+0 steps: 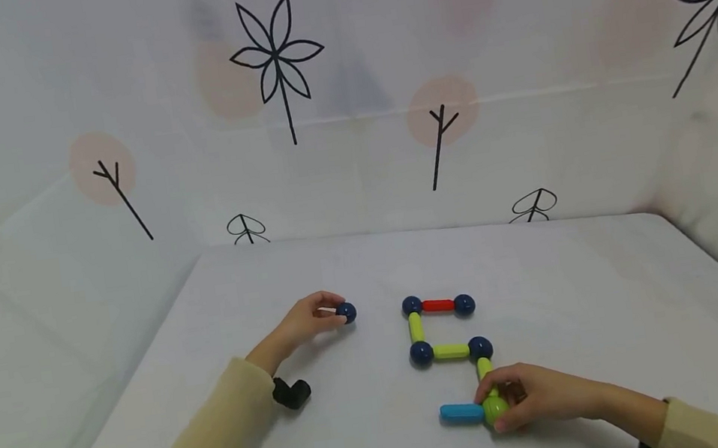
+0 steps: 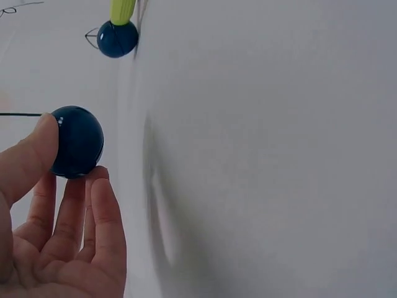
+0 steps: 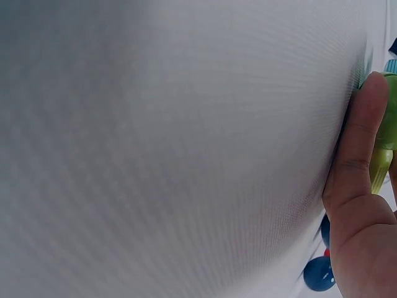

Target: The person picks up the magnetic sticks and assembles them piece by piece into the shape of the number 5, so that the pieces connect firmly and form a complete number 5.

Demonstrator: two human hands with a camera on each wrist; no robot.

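Between thumb and fingertips, my left hand [image 1: 306,321] pinches a dark blue ball [image 1: 346,313], left of a chain of balls and rods. My right hand [image 1: 538,395] grips a lime green ball [image 1: 495,410] at the chain's near end. A light blue rod [image 1: 462,413] points left from that ball, and a yellow-green rod [image 1: 484,369] runs up to a blue ball [image 1: 480,348]. From there a second yellow-green rod [image 1: 451,351] leads left to another blue ball [image 1: 421,353]. An upright yellow-green rod [image 1: 416,328] and a red rod [image 1: 439,306] continue the zigzag, with blue balls at their ends.
The pieces lie on a white table [image 1: 612,281]. Around it hang white cloth walls [image 1: 352,172] printed with plant drawings. A black wrist device [image 1: 292,393] sits at the left sleeve, and part of another shows by the right sleeve.
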